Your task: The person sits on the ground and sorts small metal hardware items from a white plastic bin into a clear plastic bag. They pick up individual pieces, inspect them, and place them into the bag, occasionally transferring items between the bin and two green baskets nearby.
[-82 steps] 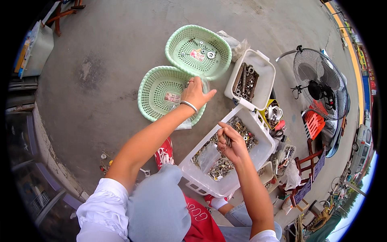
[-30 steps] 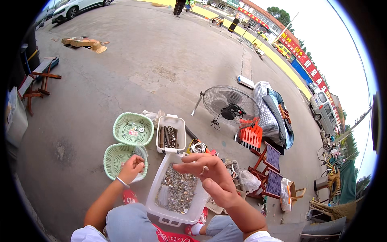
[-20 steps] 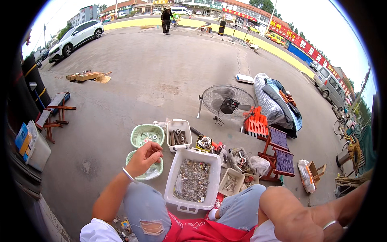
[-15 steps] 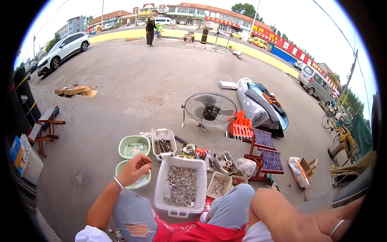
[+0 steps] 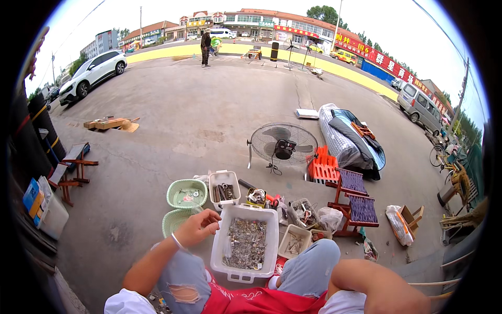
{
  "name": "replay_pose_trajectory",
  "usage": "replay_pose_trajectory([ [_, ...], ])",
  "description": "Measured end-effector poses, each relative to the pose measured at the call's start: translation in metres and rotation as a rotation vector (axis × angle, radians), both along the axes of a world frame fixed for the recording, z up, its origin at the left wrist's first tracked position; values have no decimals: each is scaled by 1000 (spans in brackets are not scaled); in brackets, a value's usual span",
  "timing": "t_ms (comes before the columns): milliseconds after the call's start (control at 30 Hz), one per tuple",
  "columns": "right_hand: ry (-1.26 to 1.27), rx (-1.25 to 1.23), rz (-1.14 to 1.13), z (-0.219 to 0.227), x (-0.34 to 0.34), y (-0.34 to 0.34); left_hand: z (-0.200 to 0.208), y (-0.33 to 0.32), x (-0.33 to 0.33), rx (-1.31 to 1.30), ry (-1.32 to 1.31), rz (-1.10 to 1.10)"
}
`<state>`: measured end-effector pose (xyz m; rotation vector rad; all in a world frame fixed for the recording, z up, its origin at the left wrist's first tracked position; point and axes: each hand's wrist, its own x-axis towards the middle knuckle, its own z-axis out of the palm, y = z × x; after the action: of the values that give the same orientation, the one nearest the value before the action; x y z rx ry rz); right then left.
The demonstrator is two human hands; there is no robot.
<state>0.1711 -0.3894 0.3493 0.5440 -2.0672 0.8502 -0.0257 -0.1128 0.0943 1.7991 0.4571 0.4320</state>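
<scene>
My left hand (image 5: 197, 228), with a pale bracelet at its wrist, hangs over the left edge of a clear plastic bin (image 5: 272, 235). Its fingers are curled in toward the thumb; whether they hold anything small cannot be seen. A mass of small metal parts (image 5: 248, 238) covers the bin's bottom. Partly behind the hand lies a pale green basket (image 5: 170, 222); a second green basket (image 5: 175, 189) beyond it holds a few small pieces. Of my right arm (image 5: 374, 282) only the bent part shows at the lower right, and the hand is out of sight.
Boxes of hardware, including a white box (image 5: 226, 174) and a beige tray (image 5: 298, 232), surround the bin. Beyond stand a floor fan (image 5: 284, 141), orange plastic pieces (image 5: 324, 166) and folding stools (image 5: 361, 209). Blurred finger-like shapes (image 5: 34, 63) show at the upper left rim.
My left hand has moved right and slightly down, from over the green basket to the bin's edge, its fingers more curled. My right wrist and bracelet have left the view. The whole view has shifted slightly.
</scene>
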Motion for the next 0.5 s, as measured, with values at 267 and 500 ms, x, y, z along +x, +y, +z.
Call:
replay_pose_trajectory([
  [267,-242,-113,12,-32,12,45,-10,5,-5,404,297,-65],
  [500,-230,-236,77,-47,16,64,-16,6,-10,412,335,-20],
])
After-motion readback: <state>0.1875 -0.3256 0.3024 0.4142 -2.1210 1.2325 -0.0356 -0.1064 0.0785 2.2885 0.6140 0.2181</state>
